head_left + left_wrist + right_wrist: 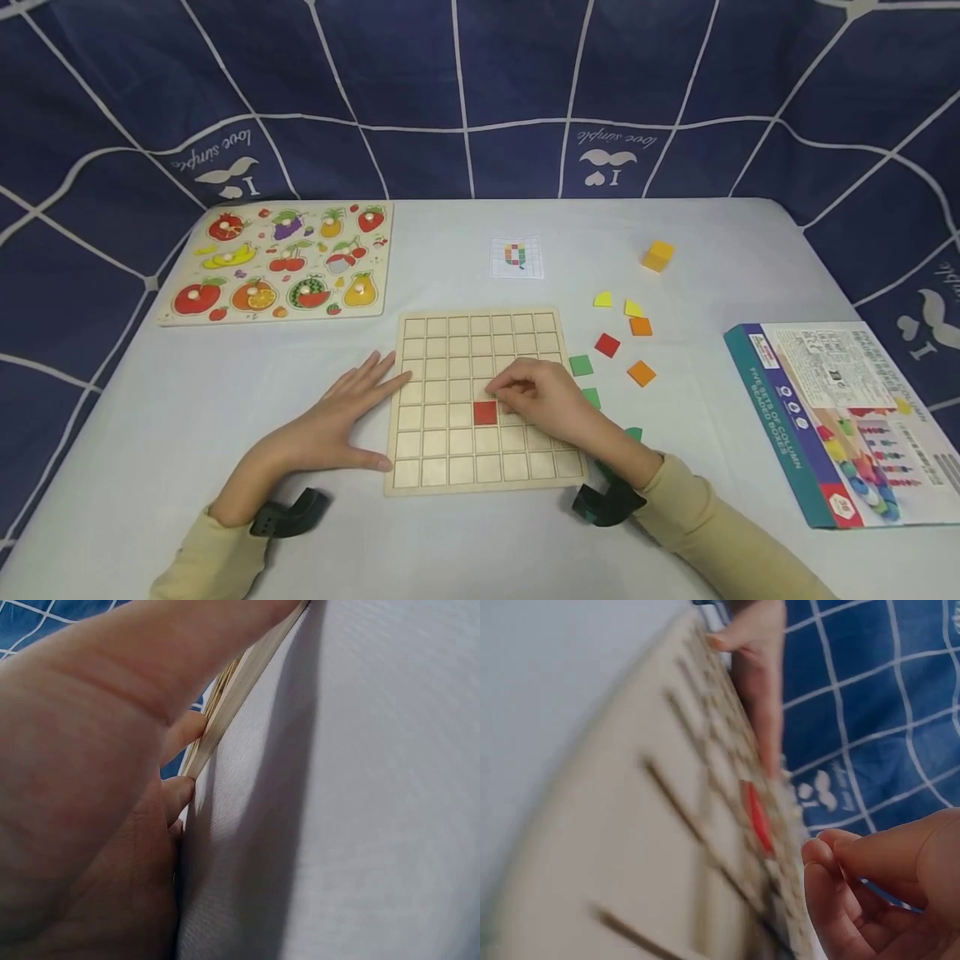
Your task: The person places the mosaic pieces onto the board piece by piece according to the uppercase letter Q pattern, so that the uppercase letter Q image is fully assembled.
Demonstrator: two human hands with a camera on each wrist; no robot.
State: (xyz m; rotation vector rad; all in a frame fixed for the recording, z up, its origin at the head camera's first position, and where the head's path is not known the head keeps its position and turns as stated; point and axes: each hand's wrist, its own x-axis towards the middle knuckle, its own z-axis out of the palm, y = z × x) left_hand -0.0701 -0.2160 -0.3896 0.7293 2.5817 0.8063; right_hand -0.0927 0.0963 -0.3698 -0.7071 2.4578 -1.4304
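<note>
A wooden grid board (434, 492) lies on the table, with one red square tile (484, 412) set in a cell near its middle. My left hand (330, 429) is spread at the board's left side, fingertips and thumb against its edge; the left wrist view shows the fingers along the wooden rim (238, 691). Over the board, just beyond the red tile, hovers my right hand (543, 400) with thumb and index fingertips together. No tile shows between those fingertips in the right wrist view, where the red tile (757, 817) sits apart from them.
Right of the board lie green tiles (581, 365), a loose red tile (607, 345), orange tiles (642, 373) and yellow pieces (603, 299). A pattern card (517, 271) and yellow-orange block (658, 256) are behind. A fruit puzzle (277, 260) lies far left, a box (847, 425) right.
</note>
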